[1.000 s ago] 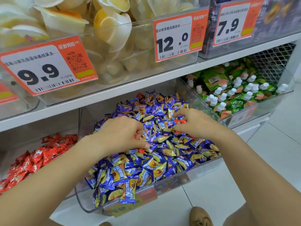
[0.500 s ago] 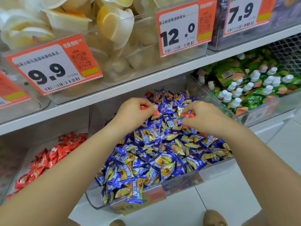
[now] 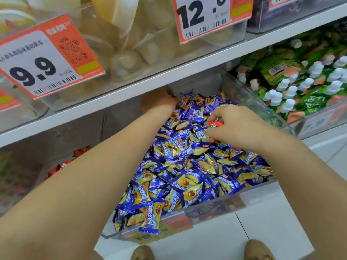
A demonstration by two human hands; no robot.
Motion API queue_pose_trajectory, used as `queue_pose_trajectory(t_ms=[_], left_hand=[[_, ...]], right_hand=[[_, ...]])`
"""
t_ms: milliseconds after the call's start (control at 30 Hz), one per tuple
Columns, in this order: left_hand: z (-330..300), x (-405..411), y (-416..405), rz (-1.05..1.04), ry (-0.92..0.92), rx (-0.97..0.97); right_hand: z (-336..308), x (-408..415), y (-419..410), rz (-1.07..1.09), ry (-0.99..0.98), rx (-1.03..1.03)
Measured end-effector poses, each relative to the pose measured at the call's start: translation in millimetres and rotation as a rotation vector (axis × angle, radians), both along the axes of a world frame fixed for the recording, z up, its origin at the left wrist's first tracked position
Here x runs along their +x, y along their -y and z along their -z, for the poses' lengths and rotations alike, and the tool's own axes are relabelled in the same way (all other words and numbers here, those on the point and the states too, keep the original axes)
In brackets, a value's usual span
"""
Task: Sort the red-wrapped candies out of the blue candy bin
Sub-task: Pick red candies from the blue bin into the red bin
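Note:
A clear bin on the lower shelf is heaped with blue-and-yellow wrapped candies. My right hand hovers over the middle of the heap and pinches a red-wrapped candy between thumb and fingertips. My left hand reaches to the bin's back left corner, under the shelf above. It is blurred and its fingertips are hidden among the wrappers, so I cannot make out whether it holds anything.
A neighbouring bin on the left holds red-wrapped candies, mostly behind my left forearm. Green pouches with white caps fill the bin on the right. The white shelf edge hangs low over the blue bin's back. My shoes stand on the white floor.
My left hand has moved from the middle of the heap to the back left corner under the shelf. The right hand still pinches a red candy. The camera has moved closer.

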State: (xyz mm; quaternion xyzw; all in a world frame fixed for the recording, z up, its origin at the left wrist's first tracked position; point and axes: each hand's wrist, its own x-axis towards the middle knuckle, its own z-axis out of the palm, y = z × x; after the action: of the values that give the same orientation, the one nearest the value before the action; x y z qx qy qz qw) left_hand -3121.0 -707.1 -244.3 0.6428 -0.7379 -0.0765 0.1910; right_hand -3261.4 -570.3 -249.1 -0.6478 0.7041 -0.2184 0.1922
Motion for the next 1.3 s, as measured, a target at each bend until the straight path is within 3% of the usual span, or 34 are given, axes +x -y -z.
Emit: queue_pose_trajectory(t_ms=[133, 233, 333, 400, 600, 833, 900, 1067, 1167, 1300], left_hand=[[6, 0, -4, 0.019, 0.09, 0.005], [3, 12, -25, 0.152, -0.091, -0.015], [-8, 27, -65, 0.363, -0.22, 0.157], [-14, 42, -88, 0.362, -0.366, 0.282], [-29, 100, -139, 0.233, -0.841, 0.562], [-45, 194, -161, -0.061, -1.331, 0.541], [-49, 232, -158, -0.184, -1.447, 0.514], [-34, 310, -139, -0.562, -1.708, 0.604], [-27, 338, -128, -0.675, -1.868, 0.525], [-22, 357, -109, -0.612, -1.849, 0.395]], right_hand=[[-1, -2, 1, 0.009, -0.003, 0.002], [-1, -3, 1, 0.012, 0.057, 0.009], [-1, 2, -2, -0.033, 0.118, 0.028], [-1, 8, -6, -0.051, 0.197, 0.059], [-19, 53, -31, -0.029, 0.572, 0.082], [-47, 161, -31, -0.146, 0.943, 0.217], [-54, 200, -25, -0.203, 0.949, 0.238], [-39, 277, 11, -0.185, 0.694, 0.13], [-19, 312, 33, -0.104, 0.741, 0.254], [-9, 337, 51, -0.032, 0.95, 0.371]])
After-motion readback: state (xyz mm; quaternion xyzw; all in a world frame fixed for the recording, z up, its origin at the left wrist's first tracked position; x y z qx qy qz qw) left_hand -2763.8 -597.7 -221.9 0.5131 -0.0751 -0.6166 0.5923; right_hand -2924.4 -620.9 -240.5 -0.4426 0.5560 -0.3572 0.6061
